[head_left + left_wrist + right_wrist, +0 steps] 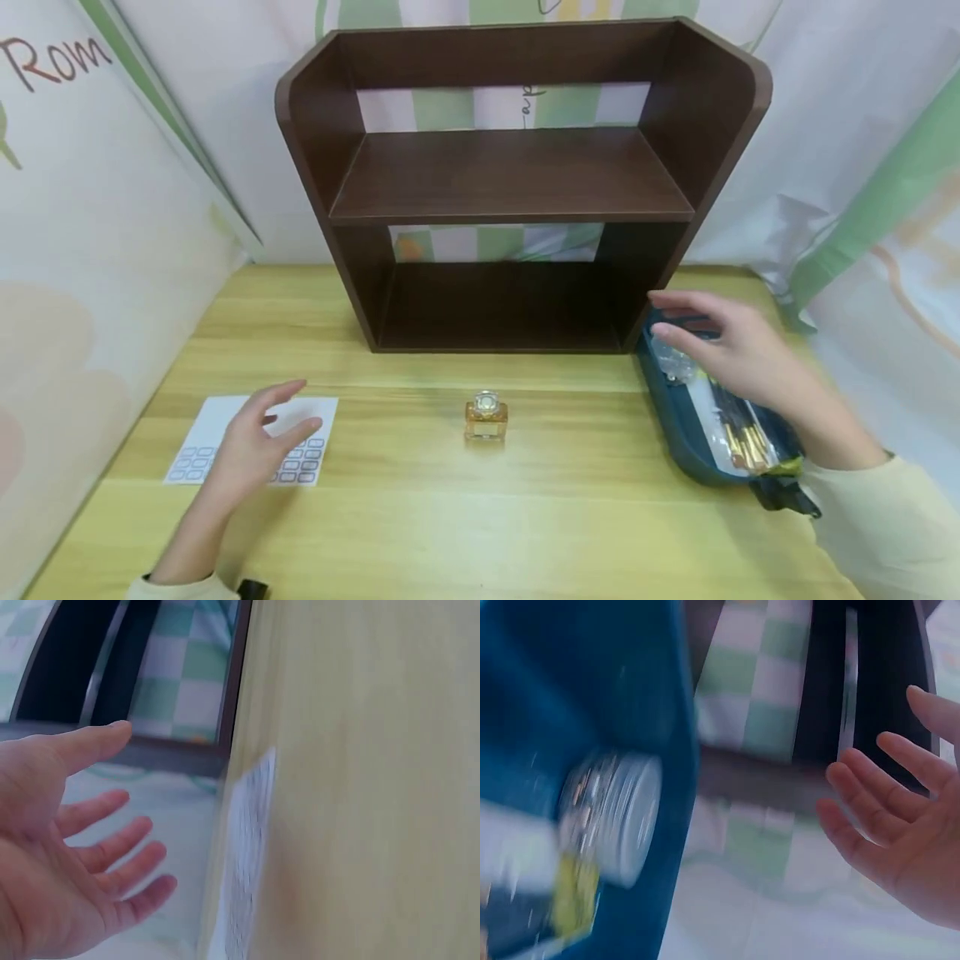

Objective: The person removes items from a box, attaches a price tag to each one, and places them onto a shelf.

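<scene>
Pale sleeves [877,521] nearest me. My left hand [258,437] hovers over the sheet of paper [213,429], thumb and fingers spread and lightly bent, nothing in it. The sheet lies flat at left on the table [450,517]: thin, white, rectangular, small outlined boxes printed in rows along its near part. My right hand [738,350] is above the bin [678,450], thumb apart from loosely curved fingers, likewise holding nothing. The bin sits at right: deep blue, smooth-walled, long, rounded at the corners. In it, a clear jar [622,817] with a whitish ridged lid, and a glossy clear packet of what look like brushes [750,446], gold-toned and dark. Between my hands, well apart from both, a small glass bottle [486,421] stands upright: squarish, amber, pale label, clear faceted cap. Tabletop yellowish, wood-grained. Beyond, a dark brown shelf [510,175], two tiers, smooth faces, top corners curved. Farthest, creased white cloth [172,258] with green checks showing through the shelf's back.
</scene>
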A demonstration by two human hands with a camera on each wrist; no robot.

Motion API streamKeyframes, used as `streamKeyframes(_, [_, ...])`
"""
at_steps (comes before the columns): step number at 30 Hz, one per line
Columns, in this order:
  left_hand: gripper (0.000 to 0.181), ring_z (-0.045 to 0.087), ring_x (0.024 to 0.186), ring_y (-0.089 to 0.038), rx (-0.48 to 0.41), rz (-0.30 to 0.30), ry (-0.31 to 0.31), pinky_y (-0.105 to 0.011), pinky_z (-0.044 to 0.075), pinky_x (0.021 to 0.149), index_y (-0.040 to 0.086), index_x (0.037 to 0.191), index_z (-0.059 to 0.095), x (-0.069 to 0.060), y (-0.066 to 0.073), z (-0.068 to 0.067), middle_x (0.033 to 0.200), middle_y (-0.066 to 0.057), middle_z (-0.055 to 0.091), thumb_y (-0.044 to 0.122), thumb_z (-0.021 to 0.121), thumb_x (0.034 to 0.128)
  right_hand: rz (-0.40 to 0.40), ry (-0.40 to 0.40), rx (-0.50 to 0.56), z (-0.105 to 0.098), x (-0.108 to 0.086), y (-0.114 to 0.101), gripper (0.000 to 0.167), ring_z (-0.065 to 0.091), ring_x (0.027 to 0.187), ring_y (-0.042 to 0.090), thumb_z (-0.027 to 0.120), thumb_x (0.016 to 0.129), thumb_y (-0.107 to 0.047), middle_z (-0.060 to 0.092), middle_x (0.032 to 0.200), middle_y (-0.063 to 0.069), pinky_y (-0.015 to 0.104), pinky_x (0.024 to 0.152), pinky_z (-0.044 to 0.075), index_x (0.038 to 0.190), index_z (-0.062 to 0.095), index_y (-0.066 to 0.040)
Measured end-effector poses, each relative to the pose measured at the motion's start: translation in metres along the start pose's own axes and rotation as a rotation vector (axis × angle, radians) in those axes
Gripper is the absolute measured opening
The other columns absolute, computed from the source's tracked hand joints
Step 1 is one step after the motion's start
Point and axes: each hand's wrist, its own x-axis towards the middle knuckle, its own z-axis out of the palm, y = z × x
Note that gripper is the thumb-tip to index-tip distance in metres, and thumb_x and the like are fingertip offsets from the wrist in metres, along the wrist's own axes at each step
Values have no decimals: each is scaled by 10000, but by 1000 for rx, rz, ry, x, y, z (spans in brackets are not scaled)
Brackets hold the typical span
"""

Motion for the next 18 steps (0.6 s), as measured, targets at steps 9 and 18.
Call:
streamKeyframes(9, [1008,184,1356,-626,63,-210,-122,-748,193,1068,-114,1530,195,-8,-24,-22,1502,-445,158,318,812,859,-60,-79,218,51,32,-48,331,649,1053,138,698,970,-197,656,1282,27,195,823,524,1295,658,-152])
streamKeyframes(18, [975,169,1349,-636,96,-176,-144,-753,167,1068,-136,1480,279,-10,-34,-17,1485,-436,199,247,861,796,-110,-183,420,97,65,-84,290,657,1014,133,733,944,-205,684,1146,-9,347,850,562,1219,683,-128])
